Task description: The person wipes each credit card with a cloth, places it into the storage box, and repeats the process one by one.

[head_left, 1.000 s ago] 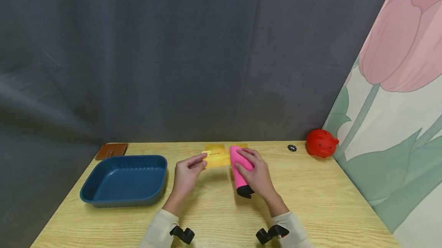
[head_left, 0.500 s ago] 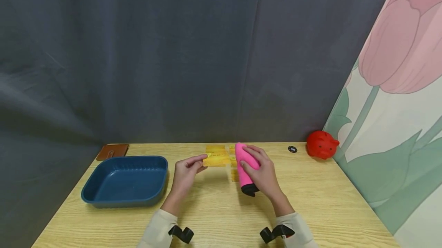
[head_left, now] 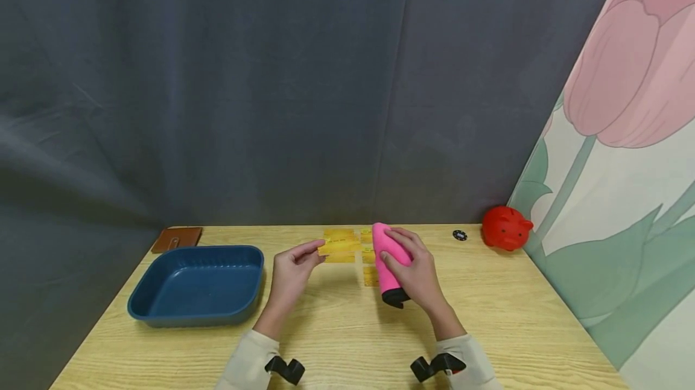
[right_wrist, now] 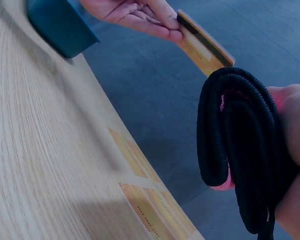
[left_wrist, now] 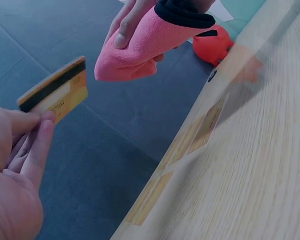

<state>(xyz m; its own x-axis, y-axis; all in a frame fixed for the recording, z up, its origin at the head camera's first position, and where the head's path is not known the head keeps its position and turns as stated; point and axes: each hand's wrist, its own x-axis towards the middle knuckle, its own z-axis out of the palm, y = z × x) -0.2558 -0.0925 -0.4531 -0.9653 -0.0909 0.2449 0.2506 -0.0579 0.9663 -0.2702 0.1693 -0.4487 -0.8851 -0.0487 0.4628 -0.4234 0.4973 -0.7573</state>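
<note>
My left hand [head_left: 293,272] pinches a gold bank card [head_left: 339,244] by its left end, above the table. In the left wrist view the card [left_wrist: 65,90] shows its dark magnetic stripe. To its right, my right hand [head_left: 415,269] grips a folded pink cloth [head_left: 387,266] with a black edge. A gap separates cloth and card in the left wrist view; the cloth's black-trimmed folds [right_wrist: 240,145] fill the right wrist view. Several more gold cards [head_left: 371,277] lie flat on the table beneath and behind the hands, partly hidden by the cloth and the held card.
A blue basin [head_left: 195,284] stands at the left, with a brown leather item [head_left: 177,239] behind it. Toward the back right are a black chip [head_left: 460,235] and a red piggy bank [head_left: 506,228]. A dark curtain [head_left: 326,88] hangs behind the wooden table [head_left: 336,329].
My right hand has moved the pink cloth a little to the right, off the held card's end, uncovering more of the cards on the table. My left hand has stayed nearly still.
</note>
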